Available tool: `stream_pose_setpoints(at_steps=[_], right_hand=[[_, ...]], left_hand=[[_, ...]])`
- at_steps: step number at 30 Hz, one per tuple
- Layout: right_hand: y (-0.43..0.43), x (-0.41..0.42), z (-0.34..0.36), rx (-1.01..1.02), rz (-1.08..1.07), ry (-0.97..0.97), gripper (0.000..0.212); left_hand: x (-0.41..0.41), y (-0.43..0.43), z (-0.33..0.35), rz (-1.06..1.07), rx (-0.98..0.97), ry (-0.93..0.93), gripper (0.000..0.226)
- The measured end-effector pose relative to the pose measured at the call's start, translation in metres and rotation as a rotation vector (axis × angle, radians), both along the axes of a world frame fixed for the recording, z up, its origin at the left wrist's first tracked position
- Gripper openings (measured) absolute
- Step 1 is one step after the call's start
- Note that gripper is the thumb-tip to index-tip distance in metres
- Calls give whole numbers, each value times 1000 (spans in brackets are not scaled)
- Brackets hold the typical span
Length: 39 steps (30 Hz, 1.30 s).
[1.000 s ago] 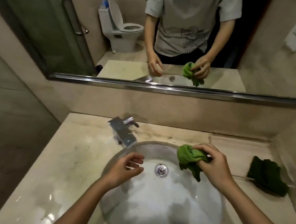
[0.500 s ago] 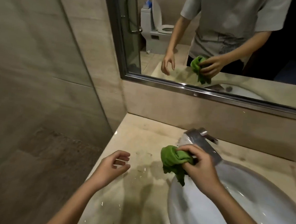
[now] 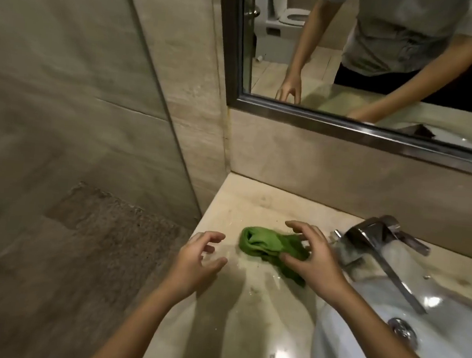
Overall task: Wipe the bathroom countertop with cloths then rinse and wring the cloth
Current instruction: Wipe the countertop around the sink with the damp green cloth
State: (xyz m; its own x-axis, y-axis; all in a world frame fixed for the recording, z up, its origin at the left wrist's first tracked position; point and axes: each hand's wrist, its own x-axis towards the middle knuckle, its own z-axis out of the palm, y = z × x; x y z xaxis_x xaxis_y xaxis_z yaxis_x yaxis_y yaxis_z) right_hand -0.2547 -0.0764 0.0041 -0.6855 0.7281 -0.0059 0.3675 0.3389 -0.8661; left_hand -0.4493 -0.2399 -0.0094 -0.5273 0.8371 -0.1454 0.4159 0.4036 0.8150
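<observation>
I judge the green cloth (image 3: 263,243) lies bunched on the wet counter (image 3: 244,324) in the lower middle of the frame, just left of the faucet (image 3: 372,244), so wiping can begin at that corner. My right hand (image 3: 313,261) hangs over it, grip apart, fingers spread, thumb at its near edge; my left hand (image 3: 195,261), grip loose and holding nothing, hovers just left of it. The cloth looks soft and crumpled, the counter glossy veined stone, the sink (image 3: 356,349) smooth white ceramic.
</observation>
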Motion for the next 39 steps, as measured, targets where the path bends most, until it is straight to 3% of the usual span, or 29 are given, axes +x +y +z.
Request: stream_pose_setpoints(at_steps=[4,8,14,18,23,28,31,39], right_hand=[[-1,24,1,-47,-115,45,53],[2,38,-5,-89,-151,72,50],[3,42,-22,-140,-162,55,47],[1,33,-26,-84,-136,67,45],[2,12,-29,113,-47,-45,43],[-1,-19,-35,359,148,-244,57],[-5,-35,-48,475,190,-278,50],[22,-62,-67,616,-161,-231,37]], left_hand=[[15,28,8,-163,17,136,56],[36,75,15,-373,-120,447,68],[42,99,-10,-470,-221,683,45],[39,92,-21,-386,-172,642,44],[17,70,-13,-285,-41,479,76],[-28,41,-23,-89,-51,462,64],[-40,44,-35,-96,-103,592,58],[-43,57,-58,-84,-51,660,48]])
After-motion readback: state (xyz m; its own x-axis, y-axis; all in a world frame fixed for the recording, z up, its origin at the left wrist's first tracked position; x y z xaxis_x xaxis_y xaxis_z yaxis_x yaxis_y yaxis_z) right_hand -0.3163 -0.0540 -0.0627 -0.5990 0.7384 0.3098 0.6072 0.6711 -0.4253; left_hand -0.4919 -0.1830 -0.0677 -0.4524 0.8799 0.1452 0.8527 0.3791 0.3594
